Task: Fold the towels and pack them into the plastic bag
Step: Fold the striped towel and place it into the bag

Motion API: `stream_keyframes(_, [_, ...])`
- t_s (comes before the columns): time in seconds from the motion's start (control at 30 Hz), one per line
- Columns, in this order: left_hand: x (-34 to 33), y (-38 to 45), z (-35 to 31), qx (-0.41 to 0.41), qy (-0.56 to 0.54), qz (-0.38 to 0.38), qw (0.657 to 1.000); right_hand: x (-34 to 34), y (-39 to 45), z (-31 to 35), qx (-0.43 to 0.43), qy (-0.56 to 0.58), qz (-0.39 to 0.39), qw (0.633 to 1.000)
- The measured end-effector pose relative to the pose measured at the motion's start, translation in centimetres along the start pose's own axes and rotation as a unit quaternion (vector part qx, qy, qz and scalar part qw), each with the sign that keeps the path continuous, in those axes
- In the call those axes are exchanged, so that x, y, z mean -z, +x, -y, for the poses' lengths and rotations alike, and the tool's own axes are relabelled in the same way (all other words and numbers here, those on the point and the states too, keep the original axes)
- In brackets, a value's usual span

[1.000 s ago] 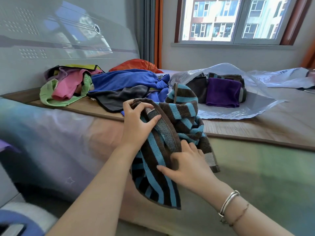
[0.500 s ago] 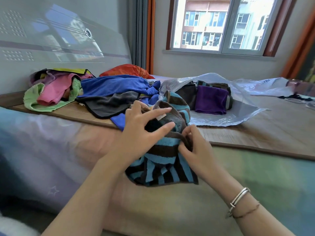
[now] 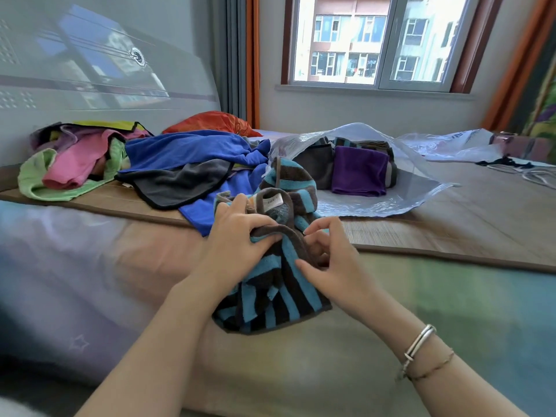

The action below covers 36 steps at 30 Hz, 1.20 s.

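Blue and dark brown stripes are noted on the towel (image 3: 270, 284). A solid purple towel (image 3: 359, 171) is seen in the clear plastic bag (image 3: 391, 203). Royal blue (image 3: 186, 152), grey black-edged (image 3: 180, 182), pink (image 3: 75, 164) and light green (image 3: 33, 179) cloths are recorded.

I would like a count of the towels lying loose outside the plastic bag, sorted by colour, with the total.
Blue and brown striped towel, held in both hands: 1
Blue towel: 1
Dark grey towel: 1
Pink towel: 1
Light green towel: 1
Total: 5 plainly visible; more cloths may lie hidden in the far pile.
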<state>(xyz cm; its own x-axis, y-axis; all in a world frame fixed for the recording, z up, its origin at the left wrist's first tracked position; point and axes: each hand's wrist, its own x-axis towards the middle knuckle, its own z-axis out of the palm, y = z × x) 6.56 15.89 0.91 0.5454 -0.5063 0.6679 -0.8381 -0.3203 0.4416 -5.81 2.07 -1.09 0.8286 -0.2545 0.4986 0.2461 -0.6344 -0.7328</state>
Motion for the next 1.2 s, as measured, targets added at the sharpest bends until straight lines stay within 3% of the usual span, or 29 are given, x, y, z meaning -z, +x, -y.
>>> stream_keyframes(0.1, [-0.7,-0.1,0.4,0.067,-0.005,-0.028,0.997,-0.7,-0.6,-0.9,-0.060,-0.070,0.042,0.995])
stream_keyframes(0.23, [-1.1,-0.1,0.8,0.093,-0.020,-0.046,0.994,0.3,-0.7,-0.6,-0.051,-0.239,-0.023,0.969])
stream_keyframes(0.43, [0.6,0.2,0.1,0.104,-0.089,-0.054,0.989,2.2,0.0,1.2,-0.046,-0.265,-0.117,0.956])
stream_keyframes(0.6, [7.7,3.7,-0.3,0.153,-0.125,-0.022,0.980,8.2,3.0,4.0,-0.032,-0.284,-0.205,0.936])
stream_keyframes(0.73, [13.5,7.3,-2.6,0.110,-0.193,-0.024,0.975,13.4,6.2,9.0,-0.007,-0.326,-0.237,0.915])
stream_keyframes(0.87, [18.6,10.2,-5.3,0.053,-0.184,-0.059,0.980,16.6,8.9,14.9,0.058,-0.384,-0.246,0.888])
stream_keyframes(1.03, [25.4,12.7,-6.7,0.047,-0.142,-0.093,0.984,18.2,12.3,19.7,0.119,-0.452,-0.261,0.844])
stream_keyframes(1.13, [28.7,12.5,-6.6,0.061,-0.100,-0.064,0.991,17.3,13.9,20.7,0.105,-0.518,-0.187,0.828])
stream_keyframes(1.2, [30.1,11.9,-5.4,0.096,-0.092,-0.027,0.991,16.3,14.9,20.8,0.118,-0.526,-0.182,0.822])
